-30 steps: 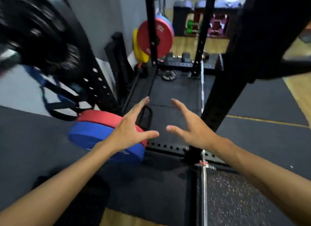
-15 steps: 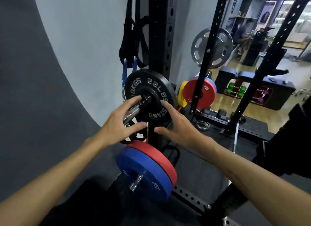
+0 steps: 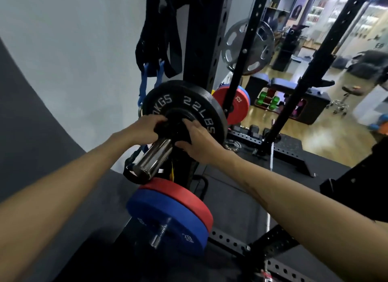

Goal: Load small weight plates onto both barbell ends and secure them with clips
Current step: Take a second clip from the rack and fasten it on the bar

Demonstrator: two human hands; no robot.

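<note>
A black 10 kg / 22 lbs plate (image 3: 199, 105) hangs on a chrome storage peg (image 3: 154, 158) of the black rack (image 3: 206, 40). In front of it sits a smaller black plate (image 3: 178, 116) on the same peg. My left hand (image 3: 144, 128) grips the small plate's left edge, fingers curled over it. My right hand (image 3: 199, 142) grips its right and lower edge, thumb underneath. The peg's shiny end sticks out toward me between my wrists.
Below, a blue plate (image 3: 165, 220) and a red plate (image 3: 186, 197) sit on a lower peg. Black and blue straps (image 3: 155, 57) hang at the left. A silver plate (image 3: 247, 46) and a red 25 kg plate (image 3: 233, 105) hang further back. A barbell shaft (image 3: 270, 155) lies on the floor.
My view rose from the floor to the rack. Both hands went from open and reaching to gripping the small black plate on the chrome peg.
</note>
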